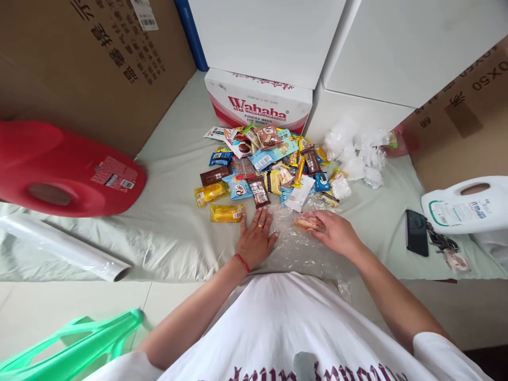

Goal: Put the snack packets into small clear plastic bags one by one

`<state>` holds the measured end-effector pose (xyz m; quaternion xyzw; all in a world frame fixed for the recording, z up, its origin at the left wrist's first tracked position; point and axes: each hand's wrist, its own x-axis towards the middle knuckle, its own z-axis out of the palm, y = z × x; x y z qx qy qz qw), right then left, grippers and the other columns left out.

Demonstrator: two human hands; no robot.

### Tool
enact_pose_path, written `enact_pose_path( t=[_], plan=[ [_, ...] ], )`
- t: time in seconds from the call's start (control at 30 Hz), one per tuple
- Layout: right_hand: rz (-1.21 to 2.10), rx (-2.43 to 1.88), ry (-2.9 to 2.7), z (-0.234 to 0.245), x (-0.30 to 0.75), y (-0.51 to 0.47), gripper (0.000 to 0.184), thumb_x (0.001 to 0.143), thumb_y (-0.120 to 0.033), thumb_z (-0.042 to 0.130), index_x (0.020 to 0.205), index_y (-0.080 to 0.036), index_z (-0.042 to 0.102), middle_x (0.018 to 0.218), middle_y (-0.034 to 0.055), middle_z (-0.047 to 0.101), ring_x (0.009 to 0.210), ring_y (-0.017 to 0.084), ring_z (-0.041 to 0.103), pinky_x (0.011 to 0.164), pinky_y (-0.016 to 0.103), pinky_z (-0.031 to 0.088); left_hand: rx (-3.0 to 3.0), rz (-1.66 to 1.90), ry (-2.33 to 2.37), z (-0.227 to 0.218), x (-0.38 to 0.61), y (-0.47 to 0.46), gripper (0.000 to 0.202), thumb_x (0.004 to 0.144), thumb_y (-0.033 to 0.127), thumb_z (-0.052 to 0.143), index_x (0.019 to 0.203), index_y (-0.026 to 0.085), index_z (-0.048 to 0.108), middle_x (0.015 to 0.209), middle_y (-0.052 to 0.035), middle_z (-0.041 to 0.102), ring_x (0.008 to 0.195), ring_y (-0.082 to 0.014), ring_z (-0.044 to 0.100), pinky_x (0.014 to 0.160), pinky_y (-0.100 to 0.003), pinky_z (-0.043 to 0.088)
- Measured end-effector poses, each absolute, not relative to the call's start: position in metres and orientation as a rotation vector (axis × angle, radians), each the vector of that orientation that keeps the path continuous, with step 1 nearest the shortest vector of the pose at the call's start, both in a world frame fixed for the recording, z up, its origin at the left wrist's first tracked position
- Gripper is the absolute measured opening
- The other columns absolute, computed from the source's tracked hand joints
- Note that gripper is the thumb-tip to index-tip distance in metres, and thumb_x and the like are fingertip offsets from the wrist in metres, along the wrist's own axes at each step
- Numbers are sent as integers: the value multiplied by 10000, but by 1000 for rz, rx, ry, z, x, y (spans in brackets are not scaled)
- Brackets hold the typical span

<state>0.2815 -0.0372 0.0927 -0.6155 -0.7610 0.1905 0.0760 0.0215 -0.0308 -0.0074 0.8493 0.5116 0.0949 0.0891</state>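
Observation:
My left hand (257, 239) lies flat with its fingers spread, at the left edge of a sheet of clear plastic film (296, 243) on the cloth. Its fingertips are just below a brown snack packet (259, 192). A small wrapped snack (309, 223), pale brown, is in the fingers of my right hand (331, 228), low over the film. Beyond both hands is a heap of wrapped snacks (273, 159). Two yellow packets, one of them a long yellow snack packet (226, 214), lie to the left of my left hand.
A Wahaba carton (260, 103) stands behind the heap, with crumpled clear plastic (353, 148) to its right. At left are a red jug (71, 169) and a film roll (67, 246). A phone (416, 233) and a white detergent bottle (468, 206) are at right.

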Motion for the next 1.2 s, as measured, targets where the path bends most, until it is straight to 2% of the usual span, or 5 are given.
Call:
enact_pose_path(
  t=[0.13, 0.43, 0.67, 1.03, 1.2],
  plan=[
    [33, -1845, -2301, 61, 255, -65, 409, 940, -179, 588, 1347, -220, 593, 1359, 157, 600, 1204, 329, 497, 1001, 470, 381, 2547, 280, 1522, -6, 22, -31, 628, 1036, 457, 354, 1574, 135, 380, 1656, -170, 315, 1535, -334, 316, 1245, -669, 94],
    [355, -1674, -2394, 64, 275, -71, 565, 997, -414, 571, 1499, -176, 467, 1504, 170, 477, 1241, 325, 460, 1017, 460, 393, 2530, 310, 1535, -5, 23, -31, 574, 1045, 435, 331, 1558, 197, 424, 1644, -141, 360, 1529, -318, 332, 1245, -646, 131],
    [447, -1737, -2636, 78, 267, -31, 438, 933, -528, 664, 1233, -208, 672, 1104, 129, 668, 1085, 312, 503, 902, 409, 394, 2521, 284, 1612, -9, 25, -31, 631, 1045, 436, 304, 1594, 126, 339, 1641, -170, 344, 1536, -301, 325, 1259, -603, 134],
    [460, -1887, -2581, 55, 262, -51, 524, 904, -311, 680, 1400, -200, 557, 1276, 146, 644, 1177, 321, 513, 940, 410, 369, 2511, 254, 1614, -8, 24, -31, 656, 1044, 473, 306, 1594, 116, 330, 1656, -166, 301, 1553, -306, 282, 1262, -622, 90],
    [727, -1780, -2563, 64, 288, -26, 254, 848, -300, 693, 1067, -173, 678, 1029, 92, 701, 928, 247, 599, 786, 317, 387, 2503, 282, 1596, -7, 24, -31, 661, 1041, 476, 325, 1603, 128, 311, 1653, -173, 303, 1546, -316, 299, 1252, -639, 104]
  ],
)
